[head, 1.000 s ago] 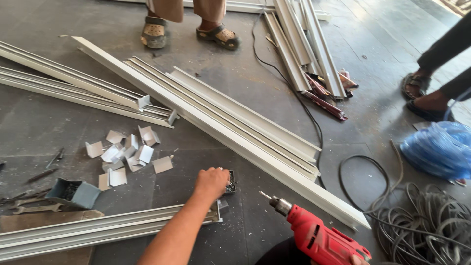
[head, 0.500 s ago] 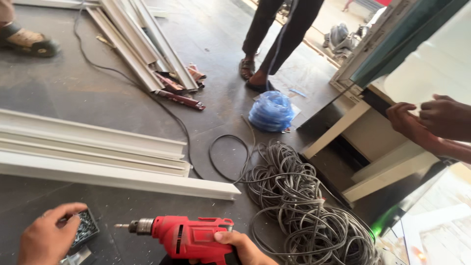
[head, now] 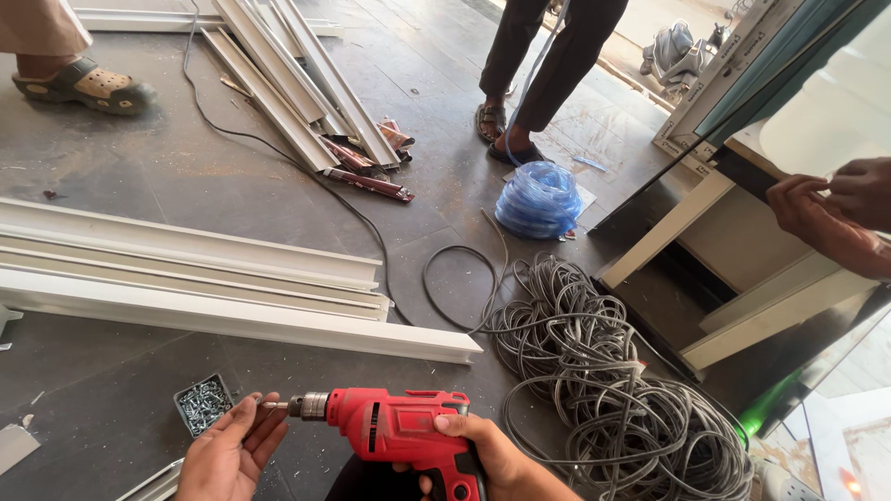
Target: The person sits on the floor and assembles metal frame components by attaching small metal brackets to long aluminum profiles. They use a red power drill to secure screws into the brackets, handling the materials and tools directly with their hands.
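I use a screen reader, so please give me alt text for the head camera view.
A right hand grips a red electric drill while the left hand's fingers touch its bit, above a small dark tray of silver screws. Long white frame profiles and a tangled grey cable coil lie on the floor.

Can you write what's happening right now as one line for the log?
right hand: grips red drill | left hand: fingers at drill bit tip | nearby: box of screws, white profiles, coiled cable
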